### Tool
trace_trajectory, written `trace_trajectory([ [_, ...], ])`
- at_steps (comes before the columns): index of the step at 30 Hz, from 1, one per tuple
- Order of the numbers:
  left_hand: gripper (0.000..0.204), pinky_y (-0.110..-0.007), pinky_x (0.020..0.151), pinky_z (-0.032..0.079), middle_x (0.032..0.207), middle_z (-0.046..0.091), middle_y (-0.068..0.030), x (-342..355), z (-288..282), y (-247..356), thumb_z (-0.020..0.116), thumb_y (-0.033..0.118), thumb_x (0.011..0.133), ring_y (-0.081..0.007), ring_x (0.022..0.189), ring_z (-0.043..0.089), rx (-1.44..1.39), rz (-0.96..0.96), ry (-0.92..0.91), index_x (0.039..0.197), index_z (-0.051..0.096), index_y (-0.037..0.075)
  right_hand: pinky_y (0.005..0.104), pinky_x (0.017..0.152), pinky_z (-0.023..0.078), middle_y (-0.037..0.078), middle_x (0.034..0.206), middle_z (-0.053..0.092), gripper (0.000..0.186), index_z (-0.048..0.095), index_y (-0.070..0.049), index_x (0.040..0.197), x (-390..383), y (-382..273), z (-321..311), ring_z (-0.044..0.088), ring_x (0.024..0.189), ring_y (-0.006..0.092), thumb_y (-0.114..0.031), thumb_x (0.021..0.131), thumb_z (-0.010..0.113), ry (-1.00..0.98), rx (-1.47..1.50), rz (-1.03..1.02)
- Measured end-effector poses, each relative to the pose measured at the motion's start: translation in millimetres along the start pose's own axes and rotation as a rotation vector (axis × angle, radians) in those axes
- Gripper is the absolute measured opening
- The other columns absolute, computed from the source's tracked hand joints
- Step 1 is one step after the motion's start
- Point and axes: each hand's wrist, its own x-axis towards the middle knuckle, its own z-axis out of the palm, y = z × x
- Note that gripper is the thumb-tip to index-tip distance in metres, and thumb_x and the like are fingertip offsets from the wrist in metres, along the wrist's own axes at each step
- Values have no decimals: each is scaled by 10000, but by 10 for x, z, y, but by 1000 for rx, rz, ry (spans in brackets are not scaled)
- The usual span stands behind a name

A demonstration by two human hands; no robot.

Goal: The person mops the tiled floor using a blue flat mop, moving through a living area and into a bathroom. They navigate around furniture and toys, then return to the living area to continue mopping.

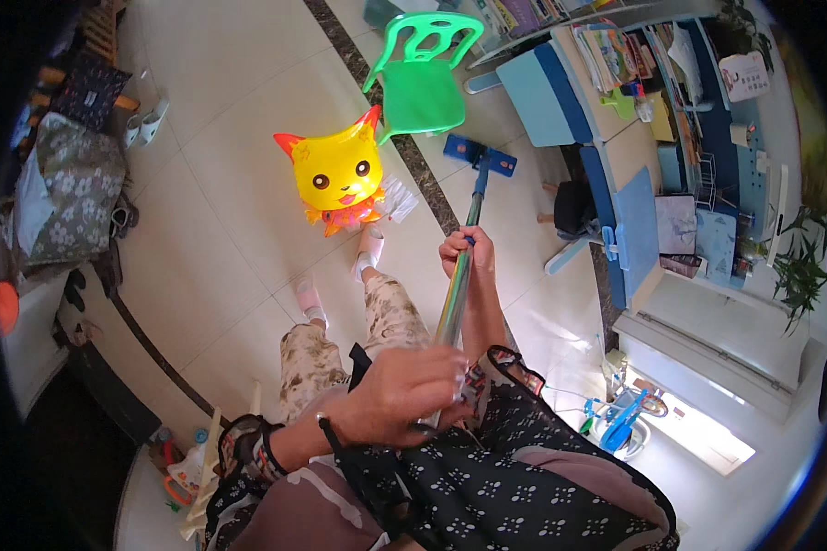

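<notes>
My left hand [404, 390] is closed on the upper part of a long metal mop pole [454, 305], close to my body. My right hand [469, 253] grips the same pole farther down, by a blue joint. The pole runs out to a flat blue mop head [481, 156] lying on the tiled floor, just below a green plastic chair [421, 92]. Left of the mop head is a yellow inflatable animal figure [333, 174] with red-tipped ears, beside a crumpled clear piece [398, 200] and my feet in pink slippers [370, 250].
A blue desk [634, 225] with books and papers stands to the right, a dark bundle [574, 209] beneath it. Clothing [73, 193], shoes [152, 124] and a dark step or mat [101, 386] line the left. A bucket [620, 432] with blue items sits lower right.
</notes>
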Motion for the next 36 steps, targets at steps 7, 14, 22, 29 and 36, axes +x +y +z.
trace_trajectory([
  [7,230,-429,910,533,1108,611,-160,535,327,-962,772,-30,735,-377,1223,573,48,-103,-90,824,564,11,307,428,372,27,614,453,148,460,-76,797,1065,-841,-23,429,464,143,-153,865,568,-22,-6,-153],
  [14,286,-435,1031,465,1310,591,-168,1101,570,-2288,759,-121,707,-377,1334,496,148,-285,32,891,587,16,304,393,365,39,562,438,218,465,-74,742,2577,-1618,-286,429,443,167,-218,837,599,57,-185,-316],
  [22,348,-433,1076,433,1282,633,-142,1334,500,-2349,744,-158,691,-359,1337,500,150,-447,64,939,587,29,387,406,542,132,795,578,444,485,-22,1169,2741,-1801,-94,594,464,266,-84,756,635,365,-511,-490],
  [29,274,-449,1056,445,1189,679,-160,1080,96,-1645,748,-146,677,-356,1296,543,101,-472,39,871,640,15,416,834,524,209,1124,643,676,463,-109,1408,2323,-1173,-275,659,982,327,-236,766,629,588,-1040,-632],
  [36,203,-506,1027,458,1087,695,-205,564,-582,-442,778,-31,658,-384,1222,594,127,-369,-209,816,654,-4,412,682,553,196,919,685,414,599,-93,1225,895,88,-261,687,686,308,-210,829,587,486,-951,-509],
])
